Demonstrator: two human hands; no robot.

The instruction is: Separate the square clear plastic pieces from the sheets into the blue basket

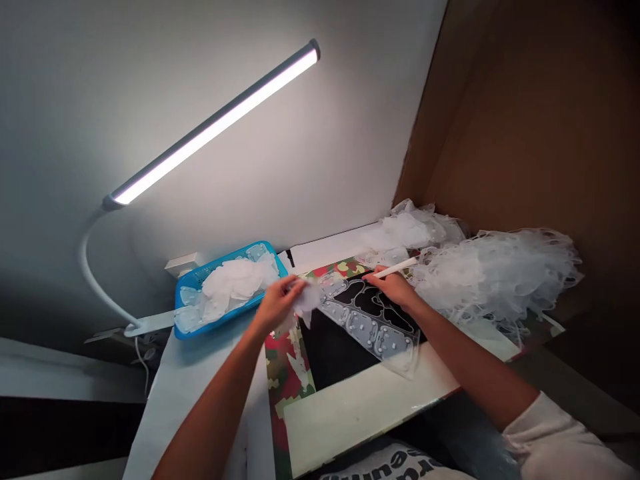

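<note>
My left hand (278, 303) is closed on a small piece of clear plastic film (307, 301), lifted just right of the blue tray (184, 293). My right hand (394, 285) grips a thin white stick-like tool (396, 268) and rests on a clear plastic sheet (373, 323) with several cut-out shapes. The sheet lies on a black mat (330, 357) over a camouflage-patterned surface (285, 373).
The blue tray holds a heap of clear plastic pieces (235, 280). Large piles of white plastic scrap webbing (495, 273) sit at the right against a brown cardboard wall (525, 133). A lit bar lamp (215, 123) on a bent neck hangs over the left. A white board (360, 407) lies near me.
</note>
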